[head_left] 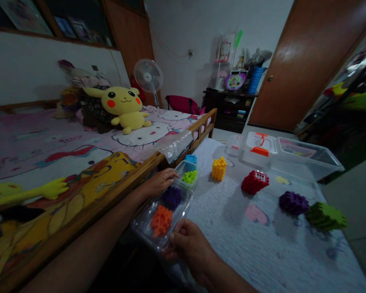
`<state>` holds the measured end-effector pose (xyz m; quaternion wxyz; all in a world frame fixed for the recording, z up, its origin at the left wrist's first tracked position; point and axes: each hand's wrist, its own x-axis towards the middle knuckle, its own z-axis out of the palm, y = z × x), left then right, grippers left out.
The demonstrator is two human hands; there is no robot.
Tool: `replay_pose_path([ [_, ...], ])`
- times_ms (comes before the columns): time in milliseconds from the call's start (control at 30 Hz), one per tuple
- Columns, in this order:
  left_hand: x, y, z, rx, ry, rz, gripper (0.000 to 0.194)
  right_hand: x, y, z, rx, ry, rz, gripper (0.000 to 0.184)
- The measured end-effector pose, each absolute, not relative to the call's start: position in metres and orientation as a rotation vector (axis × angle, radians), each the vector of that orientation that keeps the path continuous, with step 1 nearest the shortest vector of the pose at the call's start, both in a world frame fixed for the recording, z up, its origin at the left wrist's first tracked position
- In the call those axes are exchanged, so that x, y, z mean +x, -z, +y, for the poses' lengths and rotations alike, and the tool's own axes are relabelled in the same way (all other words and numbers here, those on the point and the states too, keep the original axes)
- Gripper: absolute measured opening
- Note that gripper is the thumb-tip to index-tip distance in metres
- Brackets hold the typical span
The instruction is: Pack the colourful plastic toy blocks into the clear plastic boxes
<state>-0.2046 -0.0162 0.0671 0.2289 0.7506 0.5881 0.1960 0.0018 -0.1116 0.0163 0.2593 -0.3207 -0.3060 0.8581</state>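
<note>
A clear plastic box (144,234) sits at the table's left edge, slightly tilted. An orange notched toy piece (161,221) and dark purple pieces (172,198) lie in its near part. Lime green pieces (189,176) and blue pieces (190,161) are in the smaller far part; I cannot tell whether this is a separate box. My right hand (190,240) pinches the near right rim between thumb and fingers. Along the left side, my left hand (160,182) has its fingers bent over the rim, partly hidden.
Stacked yellow (218,169), red (254,182), purple (293,202) and green pieces (326,215) stand across the cloth-covered table (232,248). Behind them are a lidded box with orange clips (259,148) and an open clear bin (308,158). A wooden bed rail (118,193) runs along the left.
</note>
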Motion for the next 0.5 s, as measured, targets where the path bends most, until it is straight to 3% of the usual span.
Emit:
replay_pose_path([
  [367, -0.157, -0.105, -0.053, 2.443, -0.315, 2.029, 0.046, 0.007, -0.008, -0.11, -0.876, -2.349, -0.832, 0.047],
  [500, -0.101, -0.117, -0.079, 2.498, -0.389, 1.901, 0.048, 0.001, -0.006, -0.107, -0.909, -2.288, -0.995, 0.035],
])
